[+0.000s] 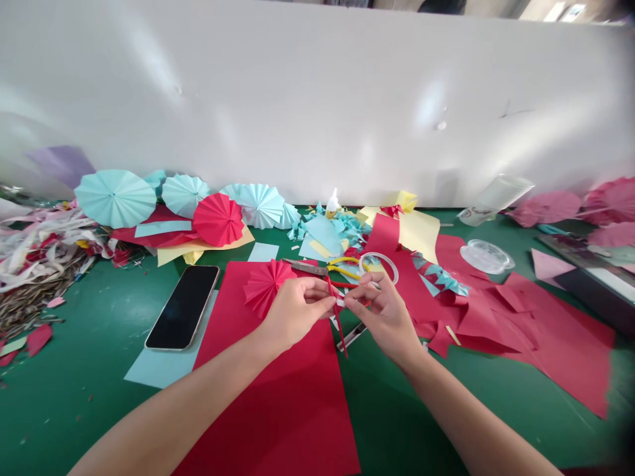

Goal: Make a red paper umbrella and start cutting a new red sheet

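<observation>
1. The left hand (pixel 292 309) has its thumb and fingers clamped on a narrow red paper strip (pixel 341 334), which hangs tilted between the two hands, above the desk (pixel 397 416).
2. The right hand (pixel 384 316) has its fingertips drawn together just beside the strip, at a small white piece (pixel 340 301); whether they grip it is too small to tell.
3. A pleated red fan (pixel 262 288) lies beyond the left hand, on a large red sheet (pixel 278 403).
4. Scissors (pixel 317 270) with yellow handles and a white tape ring (pixel 395 268) lie just beyond the fingers.
5. A phone (pixel 182 309) rests on light blue paper (pixel 159 365) to the left.
</observation>
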The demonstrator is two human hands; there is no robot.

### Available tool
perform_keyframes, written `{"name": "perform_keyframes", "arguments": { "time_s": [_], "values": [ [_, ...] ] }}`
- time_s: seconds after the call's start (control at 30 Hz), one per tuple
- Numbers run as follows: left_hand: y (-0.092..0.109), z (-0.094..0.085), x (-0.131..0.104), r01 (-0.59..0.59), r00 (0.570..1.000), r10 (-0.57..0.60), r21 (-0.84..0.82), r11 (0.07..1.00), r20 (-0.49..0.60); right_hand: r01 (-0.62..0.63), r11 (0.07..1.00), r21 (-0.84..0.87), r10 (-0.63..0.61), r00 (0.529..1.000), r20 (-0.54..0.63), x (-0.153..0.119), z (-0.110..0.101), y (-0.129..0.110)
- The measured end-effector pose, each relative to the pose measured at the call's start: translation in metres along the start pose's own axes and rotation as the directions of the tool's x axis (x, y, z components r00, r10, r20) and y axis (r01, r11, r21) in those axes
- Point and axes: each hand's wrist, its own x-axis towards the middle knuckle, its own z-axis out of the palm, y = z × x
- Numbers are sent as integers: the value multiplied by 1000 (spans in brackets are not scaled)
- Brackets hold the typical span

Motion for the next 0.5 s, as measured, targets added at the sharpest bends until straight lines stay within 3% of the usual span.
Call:
{"name": "perform_keyframes", "arguments": {
  "time_s": [0.23, 0.5],
  "values": [
    [0, 1, 0, 10, 1000, -10, 8, 1000, 3, -19, 999, -25, 18, 999, -36, 0, 0, 2],
    [-1, 3, 0, 38, 999, -38, -12, 999, -17, 0, 985, -173, -18, 995, -98, 0, 3, 3]
  ]
}}
